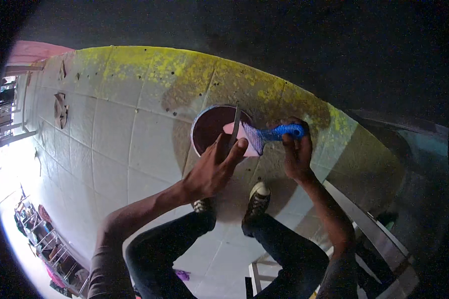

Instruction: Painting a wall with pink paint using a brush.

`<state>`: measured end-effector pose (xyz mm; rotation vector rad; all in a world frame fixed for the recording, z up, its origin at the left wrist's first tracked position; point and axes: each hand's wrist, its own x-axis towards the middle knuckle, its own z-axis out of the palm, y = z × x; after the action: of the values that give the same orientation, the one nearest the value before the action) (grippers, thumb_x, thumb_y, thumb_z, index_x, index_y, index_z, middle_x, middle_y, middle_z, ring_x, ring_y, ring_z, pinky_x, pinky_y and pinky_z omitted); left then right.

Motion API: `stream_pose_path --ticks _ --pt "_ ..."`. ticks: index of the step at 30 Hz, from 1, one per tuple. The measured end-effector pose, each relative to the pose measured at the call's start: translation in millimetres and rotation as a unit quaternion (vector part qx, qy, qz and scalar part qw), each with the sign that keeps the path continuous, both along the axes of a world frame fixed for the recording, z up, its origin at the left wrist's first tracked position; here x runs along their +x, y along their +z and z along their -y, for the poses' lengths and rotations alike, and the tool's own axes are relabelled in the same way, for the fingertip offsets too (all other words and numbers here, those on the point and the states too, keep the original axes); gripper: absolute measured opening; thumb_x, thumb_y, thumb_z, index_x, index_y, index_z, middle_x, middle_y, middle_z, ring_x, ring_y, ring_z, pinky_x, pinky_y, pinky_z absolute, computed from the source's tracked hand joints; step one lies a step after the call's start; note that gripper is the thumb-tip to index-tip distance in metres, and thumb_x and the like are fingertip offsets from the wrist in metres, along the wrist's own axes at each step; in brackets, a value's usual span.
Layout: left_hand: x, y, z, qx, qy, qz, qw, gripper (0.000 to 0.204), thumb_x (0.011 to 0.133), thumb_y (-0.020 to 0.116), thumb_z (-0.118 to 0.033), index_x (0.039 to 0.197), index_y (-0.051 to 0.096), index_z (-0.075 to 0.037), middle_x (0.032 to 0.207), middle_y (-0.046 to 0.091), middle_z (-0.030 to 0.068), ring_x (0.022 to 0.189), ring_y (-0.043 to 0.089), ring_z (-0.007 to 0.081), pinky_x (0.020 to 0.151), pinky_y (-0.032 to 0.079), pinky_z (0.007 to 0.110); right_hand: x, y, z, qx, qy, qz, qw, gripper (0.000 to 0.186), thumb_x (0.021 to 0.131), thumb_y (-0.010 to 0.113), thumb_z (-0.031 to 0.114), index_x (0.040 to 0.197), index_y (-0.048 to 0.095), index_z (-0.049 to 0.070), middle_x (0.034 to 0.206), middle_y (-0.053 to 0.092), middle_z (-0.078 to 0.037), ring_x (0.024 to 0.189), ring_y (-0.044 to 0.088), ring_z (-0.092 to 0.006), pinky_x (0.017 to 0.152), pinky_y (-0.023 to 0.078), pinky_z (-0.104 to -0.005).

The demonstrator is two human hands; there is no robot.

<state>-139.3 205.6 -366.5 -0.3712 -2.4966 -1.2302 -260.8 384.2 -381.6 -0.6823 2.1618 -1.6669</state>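
Observation:
My right hand (pixel 298 152) is closed around the blue, narrow end of a pink and blue object with a scale-like pattern (pixel 252 138). The exact kind of this object I cannot make out; its blue tip shows a round hole. My left hand (pixel 215 169) is closed on a thin, narrow strip like a knife blade (pixel 236 124), pointing away from me across the pink part. Whether its fingers also grip the pink part is unclear. Both hands are over the near right side of a round tub (pixel 193 137) with a dark reddish inside.
The tub stands on a pale tiled floor (pixel 110 149) with yellow stains along its far edge. My shoes (pixel 257 199) are just short of the tub. Brown scraps (pixel 61 110) lie at left. A white frame (pixel 364 219) stands at right, a cluttered metal rack (pixel 47 239) at lower left.

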Motion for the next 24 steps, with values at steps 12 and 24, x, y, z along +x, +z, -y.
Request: stream_pose_path --ticks 12,24 --pt "-28.4 -6.1 21.0 0.195 0.015 0.373 0.907 0.051 0.088 0.028 -0.048 0.104 0.044 -0.002 0.085 0.047 0.0082 0.079 0.047 0.0128 0.070 0.043 0.026 -53.9 -48.6 29.1 -0.026 0.088 -0.090 0.992 0.033 0.083 0.052 0.031 0.098 0.050 0.002 0.082 0.056 -0.013 0.076 0.055 -0.0249 0.071 0.042 -0.0327" --pt "-44.1 -41.2 85.8 0.186 -0.005 0.496 0.848 0.022 0.077 0.055 -0.014 0.093 0.051 0.001 0.089 0.053 0.0110 0.082 0.057 0.0214 0.069 0.049 0.032 -40.0 -48.6 66.2 -0.068 0.169 -0.146 0.972 0.030 0.084 0.050 0.029 0.100 0.048 0.004 0.085 0.058 -0.014 0.079 0.058 -0.0253 0.069 0.044 -0.0318"
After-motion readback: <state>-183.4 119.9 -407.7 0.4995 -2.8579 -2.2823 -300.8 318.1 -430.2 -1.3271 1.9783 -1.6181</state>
